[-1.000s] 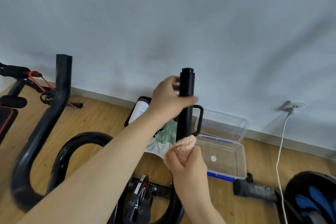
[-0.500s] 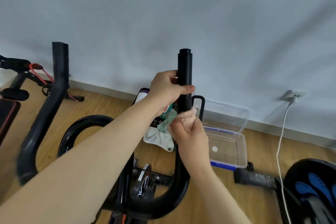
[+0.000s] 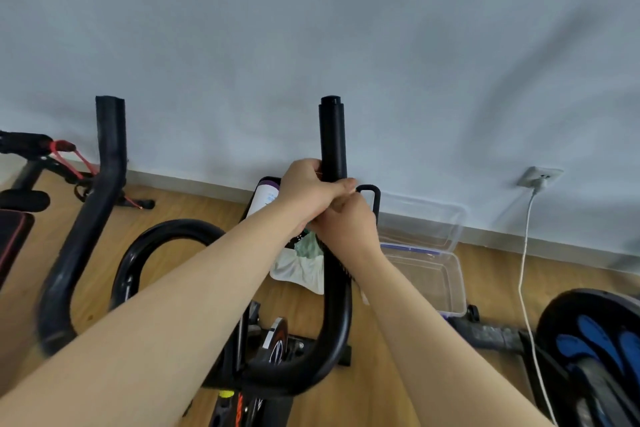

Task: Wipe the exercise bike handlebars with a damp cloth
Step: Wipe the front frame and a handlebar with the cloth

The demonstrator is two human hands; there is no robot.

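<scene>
The black exercise bike handlebars rise in front of me: the right upright bar (image 3: 332, 135), the left bar (image 3: 110, 149) and an inner loop (image 3: 166, 230). My left hand (image 3: 310, 189) is wrapped around the right bar below its tip. Directly beneath it, touching it, my right hand (image 3: 349, 224) is closed around the same bar. The pink cloth seen earlier is hidden inside that hand.
A clear plastic box (image 3: 450, 284) and its lid (image 3: 422, 218) lie on the wooden floor by the wall. A white and green rag (image 3: 298, 267) and a white bottle (image 3: 266, 199) lie behind the bar. A white cable (image 3: 524, 253) hangs from a socket (image 3: 540, 177). A bench (image 3: 14, 229) stands left.
My right hand has slid up the right bar with the pink cloth until it meets my left hand. The cloth is now covered by the hand. The view has tilted downward.
</scene>
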